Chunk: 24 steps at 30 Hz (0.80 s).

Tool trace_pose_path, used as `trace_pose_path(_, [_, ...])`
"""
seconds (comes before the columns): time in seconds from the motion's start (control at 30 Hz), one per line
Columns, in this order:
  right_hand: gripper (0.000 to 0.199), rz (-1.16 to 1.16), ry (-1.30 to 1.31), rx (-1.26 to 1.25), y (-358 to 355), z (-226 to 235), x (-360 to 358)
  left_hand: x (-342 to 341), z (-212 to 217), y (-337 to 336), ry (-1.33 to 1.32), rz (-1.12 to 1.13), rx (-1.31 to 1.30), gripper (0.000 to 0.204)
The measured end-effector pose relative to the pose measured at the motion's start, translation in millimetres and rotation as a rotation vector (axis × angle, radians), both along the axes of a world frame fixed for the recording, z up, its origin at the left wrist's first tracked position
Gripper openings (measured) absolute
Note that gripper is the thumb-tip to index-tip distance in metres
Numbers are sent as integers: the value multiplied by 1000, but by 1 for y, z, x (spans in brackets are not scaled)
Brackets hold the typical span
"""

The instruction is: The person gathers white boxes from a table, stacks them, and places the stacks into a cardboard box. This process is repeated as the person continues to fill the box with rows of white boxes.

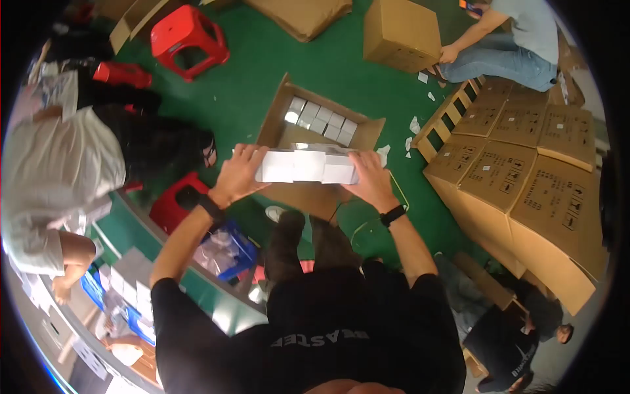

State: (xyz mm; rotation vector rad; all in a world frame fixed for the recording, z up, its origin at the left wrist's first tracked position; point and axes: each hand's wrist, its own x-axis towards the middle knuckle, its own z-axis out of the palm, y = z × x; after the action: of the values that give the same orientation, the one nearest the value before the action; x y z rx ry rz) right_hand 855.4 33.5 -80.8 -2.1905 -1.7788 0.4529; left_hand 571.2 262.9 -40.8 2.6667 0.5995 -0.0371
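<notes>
Green floor (252, 75) spread below, open carton (369, 132) stood on it, row of white boxes (308, 167) hung over its near part, packed boxes (326, 123) sat inside, left hand (237, 173) and right hand (372, 178) gripped the row's ends

A green floor (252, 72) carries an open cardboard carton (274, 118) near the centre, a red plastic stool (187, 36), scattered white paper scraps (415, 125) and a slatted wooden pallet (425, 146).

We have open room in the carton (369, 132), nearer us than the white boxes (320, 122); its raised walls and the held row (308, 167) limit entry.
</notes>
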Motion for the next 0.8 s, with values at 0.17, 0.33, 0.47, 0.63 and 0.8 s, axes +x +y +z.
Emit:
trace_pose_path(0.17, [73, -247, 190, -23, 10, -108, 8, 66, -80, 69, 188, -208, -49, 84])
trace_pose_path(0.33, [70, -357, 234, -114, -1, -157, 30, 117, -157, 72, 220, -295, -186, 84])
trace_pose_path(0.47, [70, -463, 212, -215, 4, -188, 27, 131, -221, 75, 285, -264, -264, 84])
trace_pose_path(0.63, [73, -519, 148, -383, 33, -255, -2, 112, -291, 87, 333, -184, -294, 88])
trace_pose_path(0.8, [77, -499, 234, -478, 26, -326, -2, 112, -348, 75, 451, -118, -350, 90])
